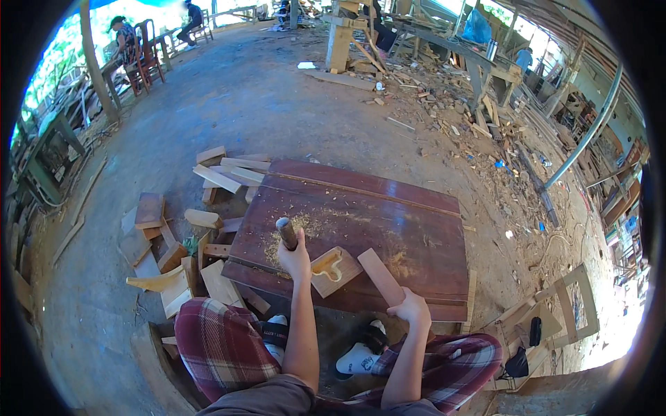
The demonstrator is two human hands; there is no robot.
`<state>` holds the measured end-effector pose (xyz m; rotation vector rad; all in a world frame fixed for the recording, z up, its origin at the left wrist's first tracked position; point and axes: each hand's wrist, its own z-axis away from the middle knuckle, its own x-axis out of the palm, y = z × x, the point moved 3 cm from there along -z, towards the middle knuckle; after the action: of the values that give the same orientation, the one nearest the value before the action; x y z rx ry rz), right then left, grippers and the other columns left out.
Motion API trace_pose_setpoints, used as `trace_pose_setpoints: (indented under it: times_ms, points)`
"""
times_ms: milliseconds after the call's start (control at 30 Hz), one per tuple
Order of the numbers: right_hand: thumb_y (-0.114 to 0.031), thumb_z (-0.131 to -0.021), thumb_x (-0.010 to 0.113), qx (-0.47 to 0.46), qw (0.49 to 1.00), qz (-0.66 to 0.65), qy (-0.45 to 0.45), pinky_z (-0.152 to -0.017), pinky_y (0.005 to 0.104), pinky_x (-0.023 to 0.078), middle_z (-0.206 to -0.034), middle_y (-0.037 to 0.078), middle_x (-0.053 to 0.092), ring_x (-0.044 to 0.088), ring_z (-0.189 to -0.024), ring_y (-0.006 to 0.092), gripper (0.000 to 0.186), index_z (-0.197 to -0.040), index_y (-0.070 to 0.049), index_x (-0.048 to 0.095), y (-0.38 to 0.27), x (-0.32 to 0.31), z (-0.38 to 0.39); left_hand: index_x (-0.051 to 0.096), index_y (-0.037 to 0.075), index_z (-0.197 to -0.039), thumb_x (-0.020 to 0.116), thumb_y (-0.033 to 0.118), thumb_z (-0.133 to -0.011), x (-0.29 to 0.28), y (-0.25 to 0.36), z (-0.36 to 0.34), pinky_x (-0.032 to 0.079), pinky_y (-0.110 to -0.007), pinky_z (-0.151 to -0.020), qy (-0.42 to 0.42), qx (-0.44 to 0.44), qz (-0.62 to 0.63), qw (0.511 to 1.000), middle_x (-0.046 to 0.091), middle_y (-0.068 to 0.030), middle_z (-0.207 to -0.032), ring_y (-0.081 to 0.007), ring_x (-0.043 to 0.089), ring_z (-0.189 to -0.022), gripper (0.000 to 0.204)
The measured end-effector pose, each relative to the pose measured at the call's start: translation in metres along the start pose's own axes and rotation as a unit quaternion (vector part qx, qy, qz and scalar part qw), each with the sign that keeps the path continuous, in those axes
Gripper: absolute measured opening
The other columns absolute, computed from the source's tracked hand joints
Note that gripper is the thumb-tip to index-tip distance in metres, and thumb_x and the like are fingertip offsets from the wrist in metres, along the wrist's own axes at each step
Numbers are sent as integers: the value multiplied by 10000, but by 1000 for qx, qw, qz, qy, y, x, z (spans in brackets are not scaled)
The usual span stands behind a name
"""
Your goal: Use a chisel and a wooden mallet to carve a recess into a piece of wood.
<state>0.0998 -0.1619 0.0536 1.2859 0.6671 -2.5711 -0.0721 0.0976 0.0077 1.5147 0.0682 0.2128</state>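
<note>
My left hand (294, 258) is closed round an upright cylindrical tool handle (284, 231) over the dark red wooden panel (409, 208). My right hand (411, 310) grips a long, flat pale-brown wooden bar (378, 274), held at a slant over the panel's near right part. Between my hands a squarish wooden block (322, 281) with a curved, pale carved hollow rests on the panel. Shavings (303, 220) are scattered on the panel. Whatever is at the lower end of the handle is hidden by my fingers.
Loose wood pieces (218, 177) lie left of the panel. A wooden frame (576, 301) with dark sandals is at the right. Scrap piles (458, 111), a workbench (479, 69) and a leaning pole (583, 139) stand farther back. Several other people (125, 48) are in the background.
</note>
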Motion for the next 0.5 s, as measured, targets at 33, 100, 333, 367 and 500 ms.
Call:
trace_pose_setpoints:
  times_ms: [33,100,333,367,500]
  points:
    - [-285,-523,814,0,1000,1,-1,-938,385,475,-1195,178,614,595,-1098,317,901,-1345,-145,472,0,-2,2,600,-6,-816,734,324,-830,-1,1,0,443,-331,-642,5,5,10,1000,591,-41,-729,-135,522,-652,356]
    - [-280,-527,817,-13,1000,25,3,-949,382,471,-1202,176,611,591,-1106,317,900,-1347,-150,471,-1,-7,6,598,-7,-817,731,324,-832,-2,2,-1,441,-333,-642,10,9,20,1000,583,-39,-720,-134,518,-648,358]
    - [-306,-549,815,-16,999,11,-32,-955,392,462,-1212,177,605,582,-1120,321,886,-1348,-149,468,7,-4,-1,603,3,-794,708,259,-846,8,21,13,431,-313,-605,-39,27,-14,999,570,-25,-695,-116,508,-613,281]
    - [-310,-553,814,-17,999,14,-30,-954,393,461,-1214,178,604,581,-1122,324,880,-1346,-148,468,6,-4,0,610,7,-804,705,244,-849,10,33,19,424,-299,-577,-51,62,-23,997,554,-8,-682,-109,506,-595,259]
    - [-313,-566,812,-16,999,9,-29,-951,396,461,-1220,182,599,577,-1125,328,867,-1344,-144,469,3,-7,3,634,-9,-821,713,267,-837,17,58,33,445,-305,-626,-62,117,-39,990,600,-48,-707,-110,534,-655,288]
